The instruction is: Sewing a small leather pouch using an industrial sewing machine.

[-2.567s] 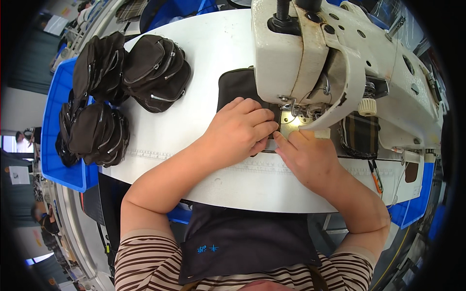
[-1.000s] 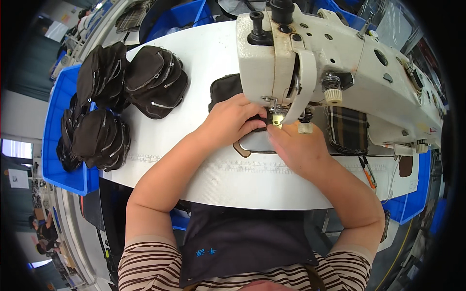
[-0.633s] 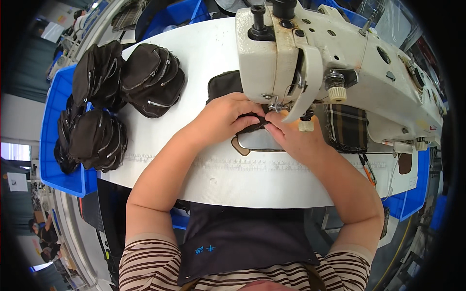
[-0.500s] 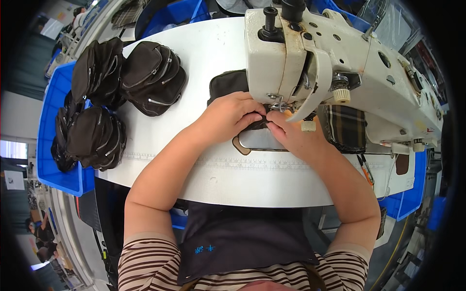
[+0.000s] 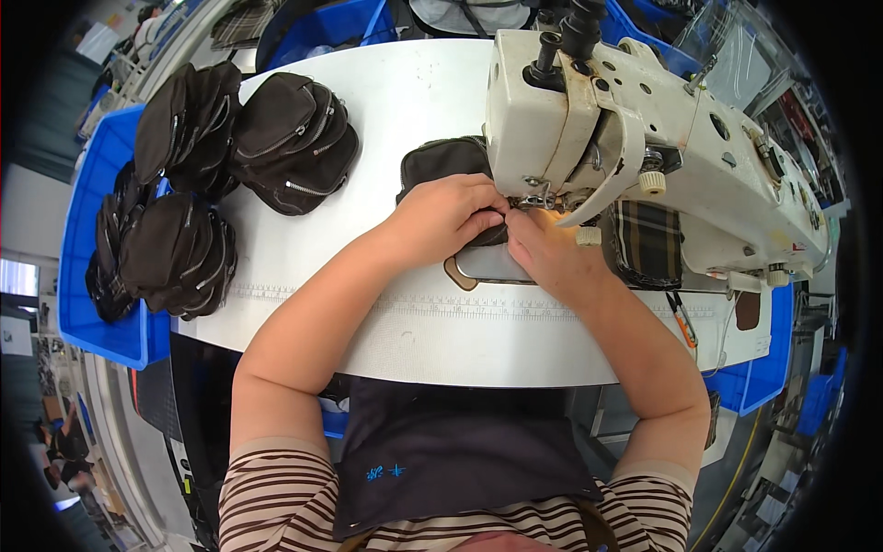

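A dark brown fabric pouch lies under the head of a white sewing machine, part of it hidden by my hands and the machine. My left hand pinches the pouch's near edge just left of the presser foot. Close against it, my right hand has its thumb and fingers pressed together on the same edge, right in front of the needle area. The fingertips of both hands nearly meet. Beneath them is the metal machine plate.
Several dark zippered pouches are piled at the left, some in a blue bin. Plaid fabric sits beneath the machine arm, near orange-handled snips. A ruler strip runs along the white table.
The whole view has shifted slightly, with the machine appearing a little lower and farther right. Both hands keep hold of the pouch edge in nearly the same place by the presser foot.
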`<action>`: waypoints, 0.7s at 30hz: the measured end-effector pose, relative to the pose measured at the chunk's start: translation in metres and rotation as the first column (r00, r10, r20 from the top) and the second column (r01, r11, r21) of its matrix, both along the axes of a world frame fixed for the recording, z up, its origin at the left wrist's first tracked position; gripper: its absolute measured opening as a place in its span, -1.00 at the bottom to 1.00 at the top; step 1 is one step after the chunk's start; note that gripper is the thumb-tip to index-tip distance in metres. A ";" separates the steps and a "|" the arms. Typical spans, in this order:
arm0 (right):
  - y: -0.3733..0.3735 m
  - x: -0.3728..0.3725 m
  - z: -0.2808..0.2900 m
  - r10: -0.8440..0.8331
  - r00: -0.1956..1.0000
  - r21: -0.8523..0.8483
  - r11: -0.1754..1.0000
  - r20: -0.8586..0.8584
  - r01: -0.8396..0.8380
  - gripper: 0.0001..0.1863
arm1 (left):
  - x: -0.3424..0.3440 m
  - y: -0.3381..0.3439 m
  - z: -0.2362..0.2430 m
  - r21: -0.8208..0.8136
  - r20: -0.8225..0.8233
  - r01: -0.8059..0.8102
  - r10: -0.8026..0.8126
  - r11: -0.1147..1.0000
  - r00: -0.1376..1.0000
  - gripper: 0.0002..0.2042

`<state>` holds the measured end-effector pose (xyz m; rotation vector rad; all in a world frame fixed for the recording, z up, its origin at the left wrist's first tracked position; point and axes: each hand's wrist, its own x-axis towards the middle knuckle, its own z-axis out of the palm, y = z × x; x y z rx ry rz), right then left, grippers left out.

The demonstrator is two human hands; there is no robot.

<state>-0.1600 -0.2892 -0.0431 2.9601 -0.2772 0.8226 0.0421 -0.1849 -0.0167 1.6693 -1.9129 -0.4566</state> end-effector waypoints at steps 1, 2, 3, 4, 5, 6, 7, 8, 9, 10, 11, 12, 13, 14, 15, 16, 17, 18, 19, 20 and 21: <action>-0.001 0.000 0.001 0.000 1.000 0.000 1.000 0.000 0.000 -0.72 | -0.001 -0.001 0.000 0.000 0.000 0.000 0.000 1.000 1.000 -0.84; -0.002 0.001 0.001 0.051 0.999 0.026 0.998 0.003 -0.051 -0.71 | -0.003 -0.001 -0.001 0.003 0.012 -0.009 0.009 1.000 1.000 -0.84; -0.003 0.001 0.001 0.102 0.995 0.051 0.993 0.007 -0.102 -0.71 | -0.004 -0.001 -0.001 0.006 0.023 -0.017 0.017 1.000 1.000 -0.84; -0.002 0.000 0.002 0.101 0.995 0.052 0.994 0.007 -0.101 -0.71 | -0.005 -0.001 -0.001 0.007 0.023 -0.015 0.015 1.000 1.000 -0.84; -0.002 -0.001 0.003 0.093 0.996 0.036 0.995 -0.002 -0.093 -0.70 | -0.006 -0.001 0.000 0.019 0.039 -0.030 0.029 0.999 0.999 -0.84; -0.002 -0.002 0.003 0.086 0.996 0.020 0.996 -0.010 -0.086 -0.69 | -0.006 -0.001 0.001 0.032 0.055 -0.044 0.042 0.999 0.998 -0.83; -0.002 -0.001 0.003 0.085 0.996 0.023 0.996 -0.008 -0.085 -0.69 | -0.005 -0.001 0.000 0.035 0.057 -0.044 0.042 0.998 0.997 -0.83; -0.003 0.002 0.003 0.069 0.998 0.071 0.995 0.012 -0.070 -0.68 | -0.002 -0.001 -0.002 0.050 0.026 -0.044 0.043 0.998 0.999 -0.83; -0.003 0.003 0.003 0.052 0.998 0.118 0.991 0.032 -0.055 -0.67 | -0.001 -0.001 -0.003 0.066 -0.005 -0.045 0.045 0.997 0.999 -0.83; -0.003 0.002 0.003 0.051 0.998 0.120 0.991 0.032 -0.055 -0.67 | 0.000 -0.002 -0.003 0.068 -0.005 -0.044 0.045 0.997 0.999 -0.83; -0.003 0.002 0.004 0.046 0.998 0.147 0.988 0.040 -0.051 -0.65 | 0.000 -0.002 -0.002 0.062 -0.013 -0.031 0.032 0.998 0.999 -0.82; -0.003 0.002 0.003 0.040 0.998 0.174 0.983 0.047 -0.048 -0.64 | 0.000 -0.002 -0.002 0.056 -0.022 -0.019 0.020 0.998 1.000 -0.82; -0.004 0.002 0.002 0.043 0.998 0.177 0.983 0.048 -0.051 -0.64 | 0.000 -0.002 -0.001 0.058 -0.022 -0.021 0.023 0.998 1.000 -0.82; -0.004 0.003 0.001 0.040 0.998 0.171 0.984 0.040 -0.046 -0.63 | 0.000 -0.003 -0.001 0.062 -0.021 -0.020 0.022 0.998 1.000 -0.82; -0.004 0.004 -0.001 0.037 0.999 0.165 0.985 0.033 -0.042 -0.62 | 0.000 -0.003 0.000 0.065 -0.021 -0.020 0.021 0.998 1.000 -0.82; -0.004 0.003 -0.003 0.036 0.999 0.164 0.986 0.031 -0.041 -0.62 | 0.000 -0.003 0.001 0.065 -0.023 -0.019 0.021 0.998 1.000 -0.82; -0.004 0.002 -0.005 0.058 0.997 0.183 0.981 0.042 -0.064 -0.65 | -0.001 -0.003 0.002 0.079 -0.030 -0.024 0.026 0.997 0.999 -0.82; -0.003 0.000 -0.006 0.079 0.996 0.202 0.976 0.052 -0.088 -0.68 | -0.002 -0.003 0.003 0.093 -0.036 -0.028 0.032 0.995 0.999 -0.82; -0.002 -0.002 -0.003 0.082 0.995 0.202 0.975 0.054 -0.092 -0.68 | 0.000 -0.002 0.003 0.094 -0.034 -0.032 0.035 0.995 0.999 -0.82; -0.001 -0.004 0.002 0.086 0.996 0.204 0.975 0.026 -0.090 -0.78 | 0.002 -0.001 0.002 0.100 -0.049 -0.015 0.020 0.995 0.999 -0.83; -0.001 -0.007 0.005 0.090 0.996 0.206 0.975 -0.003 -0.087 -0.86 | 0.004 0.000 0.002 0.107 -0.064 0.003 0.004 0.994 0.998 -0.83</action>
